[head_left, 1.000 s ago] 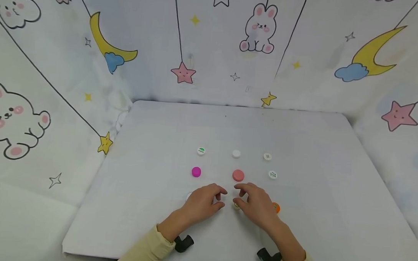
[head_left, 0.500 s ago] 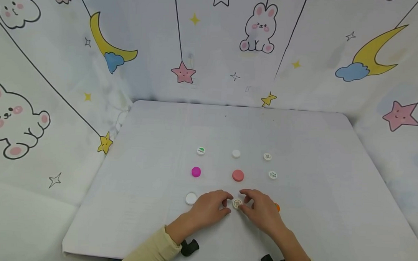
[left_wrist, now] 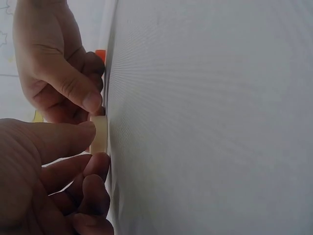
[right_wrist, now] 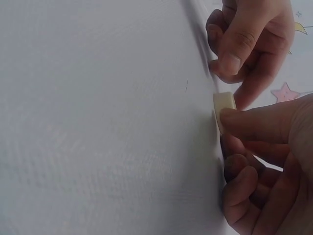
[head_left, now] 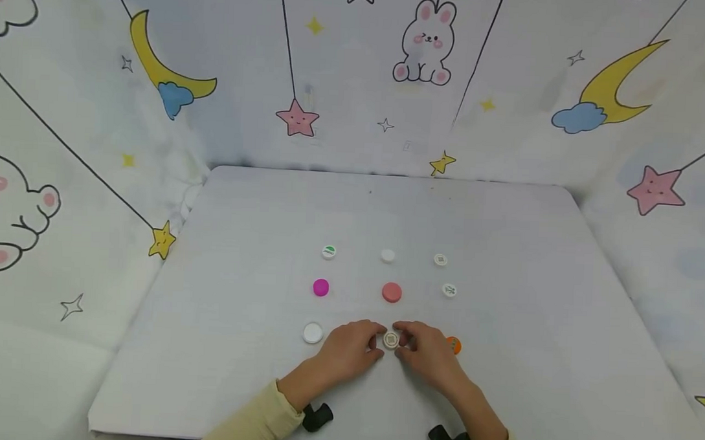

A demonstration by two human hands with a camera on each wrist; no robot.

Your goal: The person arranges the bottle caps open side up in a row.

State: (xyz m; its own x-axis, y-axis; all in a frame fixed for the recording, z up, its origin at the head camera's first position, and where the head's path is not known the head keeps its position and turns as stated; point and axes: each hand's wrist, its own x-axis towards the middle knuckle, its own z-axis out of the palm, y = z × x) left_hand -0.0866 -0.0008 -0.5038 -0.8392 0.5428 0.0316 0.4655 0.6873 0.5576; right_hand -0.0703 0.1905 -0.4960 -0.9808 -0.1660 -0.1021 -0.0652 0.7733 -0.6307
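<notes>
A cream round cap point(head_left: 391, 340) with a printed top lies on the white table between both hands. My left hand point(head_left: 351, 349) is at its left side, thumb and index finger curved with a gap between their tips. On the right, my right hand point(head_left: 428, 352) mirrors it, index fingertip by the far rim and thumb tip by the near rim. In the left wrist view the left thumb overlaps the cap's side point(left_wrist: 100, 139). From the right wrist, the right thumb covers part of the cap's cream side point(right_wrist: 223, 101). An orange cap point(head_left: 454, 344) is partly hidden behind the right hand.
A white cap point(head_left: 312, 333) lies left of the left hand. Beyond are a magenta cap point(head_left: 321, 287), a coral cap point(head_left: 392, 292) and a white patterned cap point(head_left: 449, 290). Farther back sit a green-and-white cap point(head_left: 329, 252), a plain white cap point(head_left: 388, 256) and another patterned one point(head_left: 440, 260).
The left hand has moved right and uncovered the white cap, coming up beside the cream cap. The right hand has shifted slightly off the cream cap's top. The head view has turned slightly right.
</notes>
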